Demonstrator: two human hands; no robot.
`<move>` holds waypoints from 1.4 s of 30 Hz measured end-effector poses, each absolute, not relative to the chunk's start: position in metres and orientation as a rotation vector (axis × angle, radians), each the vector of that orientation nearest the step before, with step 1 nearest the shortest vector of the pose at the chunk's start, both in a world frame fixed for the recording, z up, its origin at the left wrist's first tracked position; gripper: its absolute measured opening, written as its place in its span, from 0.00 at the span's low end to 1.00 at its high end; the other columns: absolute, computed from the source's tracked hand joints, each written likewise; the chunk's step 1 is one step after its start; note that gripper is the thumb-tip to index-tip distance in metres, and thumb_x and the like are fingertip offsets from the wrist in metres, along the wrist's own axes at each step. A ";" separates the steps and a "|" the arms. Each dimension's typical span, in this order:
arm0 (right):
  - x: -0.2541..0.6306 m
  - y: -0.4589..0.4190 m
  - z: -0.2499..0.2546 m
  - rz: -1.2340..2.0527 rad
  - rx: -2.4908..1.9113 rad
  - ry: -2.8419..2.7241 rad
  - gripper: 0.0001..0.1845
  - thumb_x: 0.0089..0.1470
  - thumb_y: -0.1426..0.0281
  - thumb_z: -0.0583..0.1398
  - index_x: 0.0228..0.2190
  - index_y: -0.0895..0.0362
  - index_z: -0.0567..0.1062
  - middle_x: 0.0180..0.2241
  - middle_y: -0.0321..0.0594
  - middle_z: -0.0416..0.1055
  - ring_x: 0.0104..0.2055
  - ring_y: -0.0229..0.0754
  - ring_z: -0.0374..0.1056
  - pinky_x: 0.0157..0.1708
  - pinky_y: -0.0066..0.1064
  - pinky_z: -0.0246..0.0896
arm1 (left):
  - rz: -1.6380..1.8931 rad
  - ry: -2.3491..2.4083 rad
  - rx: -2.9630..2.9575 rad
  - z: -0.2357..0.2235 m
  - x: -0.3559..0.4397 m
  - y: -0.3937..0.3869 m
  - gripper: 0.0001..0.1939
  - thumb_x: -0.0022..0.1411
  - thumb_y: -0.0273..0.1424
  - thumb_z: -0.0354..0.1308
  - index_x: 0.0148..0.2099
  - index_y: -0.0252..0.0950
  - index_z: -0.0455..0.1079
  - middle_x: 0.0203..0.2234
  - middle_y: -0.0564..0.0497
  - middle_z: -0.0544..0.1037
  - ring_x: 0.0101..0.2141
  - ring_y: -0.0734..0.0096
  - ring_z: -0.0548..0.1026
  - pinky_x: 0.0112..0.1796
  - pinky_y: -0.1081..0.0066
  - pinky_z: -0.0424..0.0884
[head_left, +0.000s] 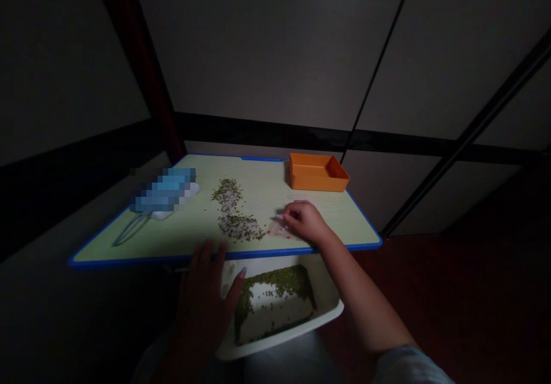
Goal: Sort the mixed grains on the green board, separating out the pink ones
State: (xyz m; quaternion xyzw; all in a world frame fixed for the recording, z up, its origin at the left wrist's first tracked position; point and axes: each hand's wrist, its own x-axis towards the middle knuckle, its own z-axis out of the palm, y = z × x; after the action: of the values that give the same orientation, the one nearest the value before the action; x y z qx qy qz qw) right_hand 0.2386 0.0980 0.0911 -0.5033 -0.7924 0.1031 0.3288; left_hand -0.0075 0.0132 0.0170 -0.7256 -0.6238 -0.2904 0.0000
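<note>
While the green seeds (pixel 241 227) lie left of the orange box (pixel 318 183), their bent strip reaches towards the right hand (pixel 305 221), its fingertips pressed together, any grip unclear. The left hand (pixel 204 280), fingers spread, looks nearer the strip.

Right hand (pixel 303 220) palm down, fingers curled; left hand (pixel 209 292) lower, fingers spread.

Small green grains (pixel 241 227) strewn mid pale-green tabletop (pixel 155 243); thin red-marked sheet (pixel 278 230) flat, R side; white plastic basin (pixel 328 295) w/ green grains, below front edge.
</note>
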 end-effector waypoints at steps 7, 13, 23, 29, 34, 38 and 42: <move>0.245 0.101 0.084 0.441 -1.362 -1.881 0.11 0.52 0.67 0.60 0.21 0.59 0.71 0.18 0.32 0.64 0.22 0.33 0.57 0.24 0.24 0.47 | -0.953 -1.928 -2.281 0.015 -0.008 0.013 0.32 0.61 0.46 0.42 0.62 0.35 0.55 0.64 0.38 0.54 0.64 0.51 0.50 0.58 0.47 0.57; 0.246 0.102 0.078 0.641 -1.290 -1.647 0.15 0.51 0.61 0.60 0.21 0.58 0.69 0.17 0.31 0.61 0.20 0.32 0.55 0.20 0.23 0.46 | -0.943 -1.901 -2.282 0.012 -0.009 0.014 0.32 0.61 0.46 0.42 0.62 0.34 0.55 0.64 0.37 0.54 0.64 0.51 0.49 0.58 0.48 0.57; 0.246 0.101 0.078 0.554 -1.341 -1.930 0.13 0.53 0.64 0.59 0.22 0.59 0.72 0.17 0.33 0.66 0.20 0.32 0.58 0.22 0.23 0.45 | -0.910 -1.935 -2.277 0.018 -0.007 0.010 0.31 0.62 0.45 0.42 0.62 0.34 0.55 0.64 0.37 0.55 0.64 0.52 0.50 0.57 0.47 0.57; 0.243 0.104 0.080 0.338 -1.417 -1.966 0.10 0.53 0.69 0.59 0.22 0.58 0.73 0.17 0.33 0.67 0.21 0.33 0.60 0.24 0.24 0.46 | -0.881 -1.978 -2.246 0.017 -0.007 0.009 0.31 0.62 0.45 0.42 0.63 0.37 0.54 0.64 0.40 0.54 0.65 0.55 0.49 0.58 0.49 0.57; 0.238 0.103 0.087 0.198 -1.470 -2.031 0.10 0.53 0.69 0.60 0.22 0.58 0.74 0.20 0.35 0.70 0.23 0.35 0.62 0.28 0.25 0.47 | -0.841 -1.970 -2.255 0.016 -0.009 0.012 0.30 0.62 0.45 0.42 0.63 0.37 0.55 0.64 0.39 0.56 0.65 0.55 0.50 0.57 0.48 0.57; 0.236 0.103 0.088 0.117 -1.542 -2.044 0.09 0.54 0.67 0.61 0.24 0.57 0.75 0.24 0.39 0.74 0.28 0.37 0.65 0.34 0.28 0.49 | -0.841 -1.968 -2.240 0.016 -0.010 0.014 0.30 0.62 0.45 0.41 0.62 0.35 0.56 0.63 0.38 0.56 0.64 0.53 0.51 0.57 0.46 0.57; 0.235 0.102 0.088 0.049 -1.613 -2.032 0.09 0.55 0.66 0.60 0.26 0.57 0.76 0.26 0.41 0.76 0.30 0.38 0.66 0.37 0.30 0.48 | -0.874 -1.937 -2.262 0.013 -0.013 0.015 0.31 0.62 0.45 0.41 0.63 0.36 0.55 0.64 0.38 0.55 0.64 0.52 0.50 0.57 0.46 0.57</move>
State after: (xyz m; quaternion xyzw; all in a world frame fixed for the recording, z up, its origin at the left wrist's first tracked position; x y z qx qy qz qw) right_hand 0.2353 0.1024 0.0878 -0.5986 -0.7541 0.0182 0.2698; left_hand -0.0127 0.0147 0.0134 -0.7287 -0.6239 -0.2817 0.0190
